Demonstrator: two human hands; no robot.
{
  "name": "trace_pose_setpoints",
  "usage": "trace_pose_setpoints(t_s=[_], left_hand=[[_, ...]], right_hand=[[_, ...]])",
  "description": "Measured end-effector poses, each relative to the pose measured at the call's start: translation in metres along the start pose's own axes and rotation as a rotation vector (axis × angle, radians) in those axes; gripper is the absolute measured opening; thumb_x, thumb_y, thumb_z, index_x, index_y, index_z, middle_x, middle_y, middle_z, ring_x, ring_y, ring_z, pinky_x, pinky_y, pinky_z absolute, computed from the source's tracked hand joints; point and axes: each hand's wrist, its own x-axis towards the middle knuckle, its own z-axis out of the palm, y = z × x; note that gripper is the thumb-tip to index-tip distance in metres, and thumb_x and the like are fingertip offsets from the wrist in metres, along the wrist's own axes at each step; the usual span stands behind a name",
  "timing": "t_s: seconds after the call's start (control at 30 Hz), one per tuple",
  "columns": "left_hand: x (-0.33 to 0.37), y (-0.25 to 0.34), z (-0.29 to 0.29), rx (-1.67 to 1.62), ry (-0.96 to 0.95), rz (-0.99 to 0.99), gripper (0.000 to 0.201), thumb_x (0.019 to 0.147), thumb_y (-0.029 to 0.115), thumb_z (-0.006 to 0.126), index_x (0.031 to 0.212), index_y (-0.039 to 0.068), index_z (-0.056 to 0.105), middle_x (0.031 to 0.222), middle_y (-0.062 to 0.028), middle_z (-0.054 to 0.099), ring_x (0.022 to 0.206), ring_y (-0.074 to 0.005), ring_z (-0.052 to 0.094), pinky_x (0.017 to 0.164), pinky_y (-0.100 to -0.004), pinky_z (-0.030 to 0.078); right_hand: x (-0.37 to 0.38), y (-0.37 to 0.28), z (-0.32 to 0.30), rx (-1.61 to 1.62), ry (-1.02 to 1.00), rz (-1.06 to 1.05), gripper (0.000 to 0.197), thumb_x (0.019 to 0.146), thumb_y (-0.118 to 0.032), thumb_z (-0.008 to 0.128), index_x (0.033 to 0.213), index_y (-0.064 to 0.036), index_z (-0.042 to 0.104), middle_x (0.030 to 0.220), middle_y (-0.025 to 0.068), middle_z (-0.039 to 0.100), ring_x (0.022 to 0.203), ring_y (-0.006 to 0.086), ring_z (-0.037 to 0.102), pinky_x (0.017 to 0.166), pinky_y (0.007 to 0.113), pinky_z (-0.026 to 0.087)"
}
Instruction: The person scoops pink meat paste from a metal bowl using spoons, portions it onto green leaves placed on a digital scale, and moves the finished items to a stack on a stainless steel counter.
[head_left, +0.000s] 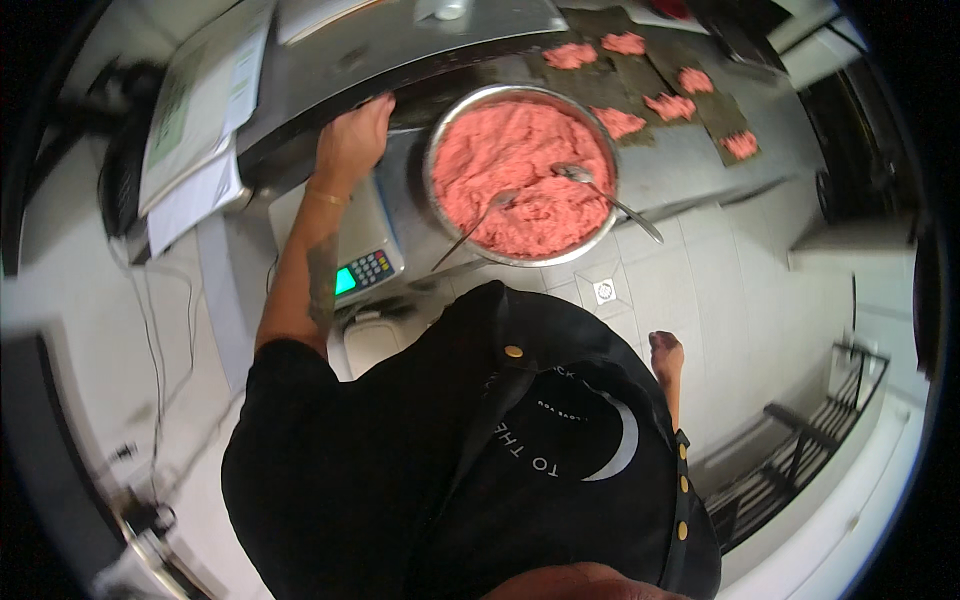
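My left hand [355, 140] reaches over the scale [375, 235] to the front edge of the metal shelf [390, 45]. Its fingers are curled in; whether they grip anything is hidden. Low at my side, away from the counter, hangs my right hand [667, 356], loosely closed with nothing visible in it. A big round steel bowl [434, 185] of pink ground meat [520, 150] stands on the counter right of the scale. Two spoons rest in the meat: one spoon [503, 199] at the left, another spoon [575, 174] at the right, its handle over the rim.
Dark greenish sheets [640, 80] with several lumps of pink meat [669, 107] lie on the counter at the far right. Papers [195, 195] hang at the left, above loose cables [150, 330]. A floor drain [604, 291] and a black rack [800, 440] are at the right.
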Motion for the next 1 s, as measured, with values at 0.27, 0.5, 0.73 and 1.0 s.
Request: trace_pose_setpoints(t_s=[0.27, 0.5, 0.73, 1.0], left_hand=[[-0.187, 0.033, -0.015, -0.025, 0.042, -0.392, 0.015, 0.099, 0.019, 0.063, 0.111, 0.010, 0.067, 0.108, -0.0126, 0.070, 0.096, -0.0399, 0.069, 0.081, -0.0493, 0.058], [-0.193, 0.044, -0.014, -0.054, 0.080, -0.274, 0.027, 0.091, 0.026, 0.073, 0.112, 0.008, 0.070, 0.111, -0.0138, 0.071, 0.098, -0.0388, 0.070, 0.084, -0.0466, 0.058], [-0.146, 0.164, -0.065, -0.387, -0.129, -0.422, 0.047, 0.086, 0.038, 0.082, 0.119, 0.006, 0.069, 0.106, -0.0165, 0.074, 0.097, -0.0354, 0.073, 0.086, -0.0447, 0.057], [-0.120, 0.192, -0.061, -0.129, -0.210, -0.294, 0.017, 0.102, 0.023, 0.059, 0.105, 0.005, 0.060, 0.096, -0.0192, 0.072, 0.091, -0.0436, 0.070, 0.077, -0.0528, 0.054]], right_hand=[[0.102, -0.114, -0.067, 0.182, -0.004, -0.384, 0.041, 0.103, -0.030, 0.068, 0.122, 0.0058, 0.070, 0.110, 0.0186, 0.077, 0.102, 0.0247, 0.072, 0.093, 0.036, 0.055], [0.102, -0.262, -0.102, 0.419, -0.257, -0.546, 0.044, 0.106, -0.033, 0.066, 0.130, 0.0032, 0.068, 0.109, 0.0074, 0.073, 0.101, 0.0142, 0.064, 0.094, 0.030, 0.052], [0.054, -0.316, -0.102, -0.033, -0.312, -0.803, 0.040, 0.096, -0.026, 0.074, 0.128, -0.0034, 0.068, 0.097, 0.0184, 0.074, 0.085, 0.0306, 0.072, 0.077, 0.042, 0.057], [0.083, -0.346, -0.080, -0.436, 0.028, -1.167, 0.023, 0.097, -0.013, 0.058, 0.119, -0.0063, 0.064, 0.099, 0.0257, 0.072, 0.090, 0.0478, 0.069, 0.079, 0.056, 0.054]])
